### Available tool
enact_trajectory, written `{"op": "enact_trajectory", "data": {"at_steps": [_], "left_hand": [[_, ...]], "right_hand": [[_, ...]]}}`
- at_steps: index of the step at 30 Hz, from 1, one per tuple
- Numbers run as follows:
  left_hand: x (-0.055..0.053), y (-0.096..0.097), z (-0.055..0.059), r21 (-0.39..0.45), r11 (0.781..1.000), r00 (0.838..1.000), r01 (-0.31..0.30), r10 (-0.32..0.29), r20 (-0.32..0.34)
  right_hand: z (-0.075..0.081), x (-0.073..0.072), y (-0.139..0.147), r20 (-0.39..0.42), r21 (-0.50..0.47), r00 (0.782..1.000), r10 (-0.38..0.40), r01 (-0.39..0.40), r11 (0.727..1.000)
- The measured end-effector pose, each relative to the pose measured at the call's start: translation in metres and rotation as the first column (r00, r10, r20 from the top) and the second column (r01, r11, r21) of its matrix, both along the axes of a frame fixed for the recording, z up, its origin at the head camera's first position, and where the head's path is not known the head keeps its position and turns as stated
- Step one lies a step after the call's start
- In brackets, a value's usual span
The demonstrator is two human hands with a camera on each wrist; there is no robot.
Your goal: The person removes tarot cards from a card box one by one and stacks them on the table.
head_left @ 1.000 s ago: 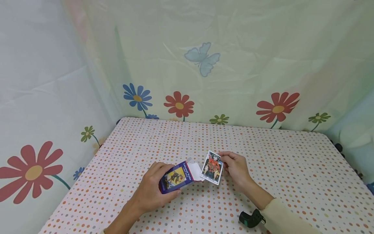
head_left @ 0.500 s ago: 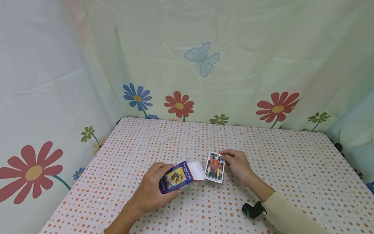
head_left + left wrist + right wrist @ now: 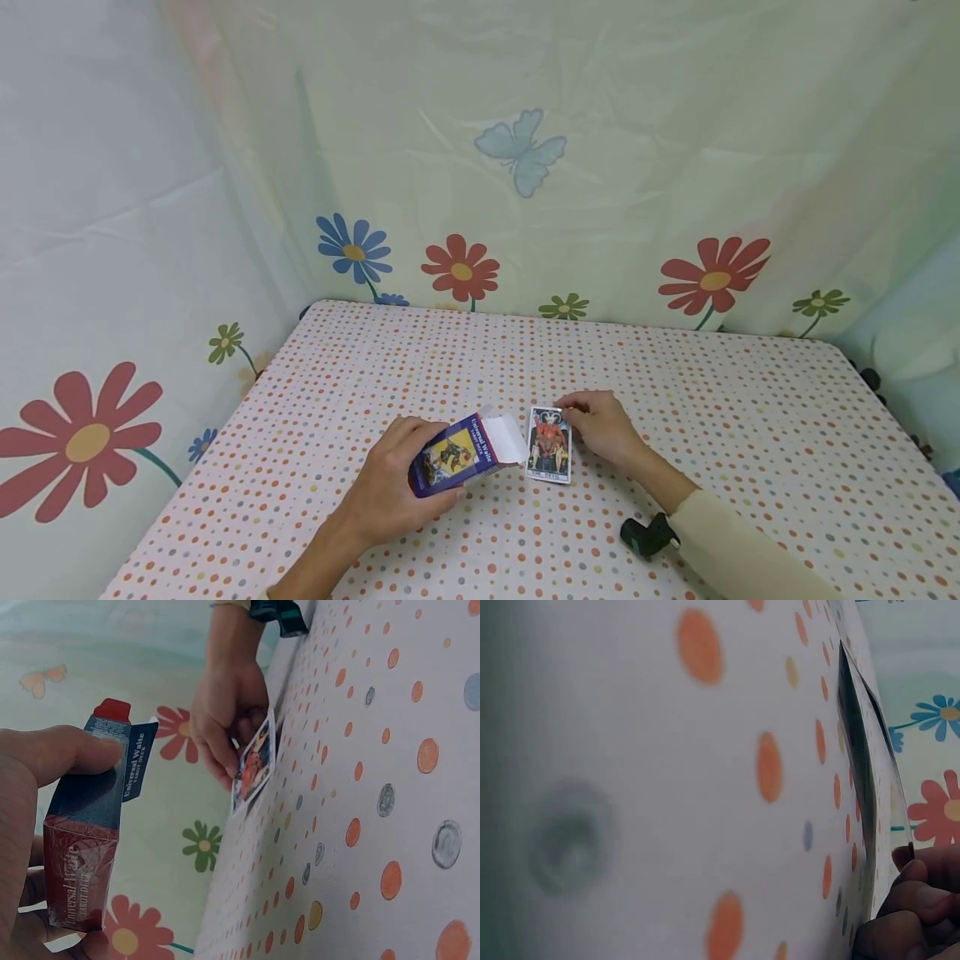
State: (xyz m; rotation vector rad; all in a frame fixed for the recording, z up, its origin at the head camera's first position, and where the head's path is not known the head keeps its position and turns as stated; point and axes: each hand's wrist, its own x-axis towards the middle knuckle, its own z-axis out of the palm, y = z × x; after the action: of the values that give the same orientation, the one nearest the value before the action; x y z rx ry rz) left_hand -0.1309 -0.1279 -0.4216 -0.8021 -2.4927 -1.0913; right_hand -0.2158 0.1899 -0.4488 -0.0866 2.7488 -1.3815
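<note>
A blue "Universal Waite Tarot Deck" box (image 3: 452, 456) lies in my left hand (image 3: 395, 479), gripped between thumb and fingers. Its white flap (image 3: 506, 439) is open and points right, toward a tarot card (image 3: 549, 446) showing a red horned figure. The thumb and fingers of my right hand (image 3: 602, 425) pinch that card by its upper right edge. In the left wrist view the card (image 3: 255, 766) is tilted, close over the table. From the right wrist, it appears edge-on above a dark shape; whether that is shadow or more cards I cannot tell.
A dotted cloth covers the table (image 3: 360, 358). A small black device (image 3: 647, 535) sits beside my right sleeve. Behind the table's far edge hangs a curtain (image 3: 615, 192) with flowers and a butterfly, and another sheet runs along the left side.
My right hand has lowered the tarot card toward the table and turned it more upright in the head view, just right of the flap. The left hand and the box have stayed put.
</note>
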Motion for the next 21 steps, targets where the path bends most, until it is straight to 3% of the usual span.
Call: {"op": "enact_trajectory", "data": {"at_steps": [7,21], "left_hand": [[0.0002,-0.0006,0.0001,0.008,1.000,1.000,0.000,0.000,0.009],[0.0020,-0.0006,0.0020,-0.007,1.000,1.000,-0.008,0.008,0.006]], "right_hand": [[0.0002,-0.0029,-0.0031,-0.004,0.111,1.000,0.026,-0.026,0.994],[0.0003,-0.0048,-0.0044,-0.031,0.158,0.998,0.061,-0.056,0.986]]}}
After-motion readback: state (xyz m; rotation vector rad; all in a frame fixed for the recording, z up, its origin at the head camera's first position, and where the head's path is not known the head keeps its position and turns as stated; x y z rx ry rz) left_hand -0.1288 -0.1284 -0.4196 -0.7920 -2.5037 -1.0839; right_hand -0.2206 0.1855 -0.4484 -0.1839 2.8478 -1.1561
